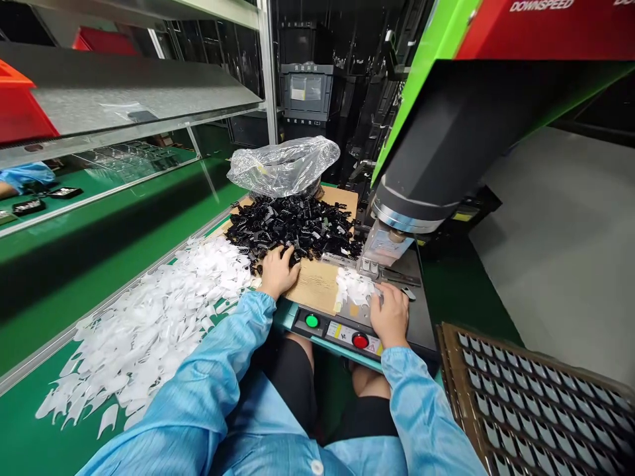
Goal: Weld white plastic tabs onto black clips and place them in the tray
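Note:
My left hand [280, 270] reaches to the near edge of a heap of small black plastic parts [297, 225], its fingers apart and touching the heap. No part shows clearly in its grasp. My right hand [391, 312] lies low over the press bed, fingers spread, beside a small pile of white curved pieces [354, 287]. A small light piece [409, 293] lies at its fingertips. Just beyond stands the press fixture [370, 266], under the clear-and-metal press head [387, 243]. What lies beneath my right palm is hidden.
A big heap of white pieces [159, 324] covers the green bench at left. A clear plastic bag [285, 165] stands behind the black parts. Green [311, 320] and red [360, 340] buttons front the press. At right sits a tray of parts [540, 396]. A co-worker's sleeve [27, 175] shows far left.

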{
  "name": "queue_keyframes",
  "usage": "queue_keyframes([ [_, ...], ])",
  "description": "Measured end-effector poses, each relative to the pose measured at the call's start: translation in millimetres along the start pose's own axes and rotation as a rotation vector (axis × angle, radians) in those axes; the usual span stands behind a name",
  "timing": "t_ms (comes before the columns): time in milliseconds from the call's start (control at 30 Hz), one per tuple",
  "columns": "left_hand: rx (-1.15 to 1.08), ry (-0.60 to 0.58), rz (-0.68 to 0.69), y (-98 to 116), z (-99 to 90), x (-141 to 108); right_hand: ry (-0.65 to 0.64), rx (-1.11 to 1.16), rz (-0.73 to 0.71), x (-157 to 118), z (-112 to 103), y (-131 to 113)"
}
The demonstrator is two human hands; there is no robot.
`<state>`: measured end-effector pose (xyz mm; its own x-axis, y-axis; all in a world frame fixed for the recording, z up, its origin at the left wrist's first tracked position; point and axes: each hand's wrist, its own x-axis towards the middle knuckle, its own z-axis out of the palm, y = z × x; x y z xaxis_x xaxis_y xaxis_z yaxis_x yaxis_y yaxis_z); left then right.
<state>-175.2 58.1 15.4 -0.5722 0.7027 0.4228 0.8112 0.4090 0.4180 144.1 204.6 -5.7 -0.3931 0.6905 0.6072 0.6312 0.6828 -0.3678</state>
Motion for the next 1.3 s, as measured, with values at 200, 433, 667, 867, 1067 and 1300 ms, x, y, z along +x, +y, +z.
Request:
queue_keyframes([
  [200,-0.104,-0.115,0.202,21,7.6,-15,-0.006,0.001,-0.006,-1,-1,-3],
  [433,-0.154,-0.188,0.387,13,-6.2,-22,0.001,0.011,-0.012,-1,-5,-5],
  [667,-0.123,-0.145,0.193,-5,-29.5,-43,-0.129,0.137,-0.18,12,9,-68],
  [867,-0.221,-0.212,0.239,-3,-29.8,-46,-0.314,0.215,-0.36,41,56,-123],
  [1067,-0.248,-0.243,0.329,-16,-25.0,-26,-0.306,0.083,-0.457,64,102,-124],
  [1300,-0.192,-0.262,0.294,-7,-23.2,-27,-0.296,-0.05,-0.507,64,104,-126],
])
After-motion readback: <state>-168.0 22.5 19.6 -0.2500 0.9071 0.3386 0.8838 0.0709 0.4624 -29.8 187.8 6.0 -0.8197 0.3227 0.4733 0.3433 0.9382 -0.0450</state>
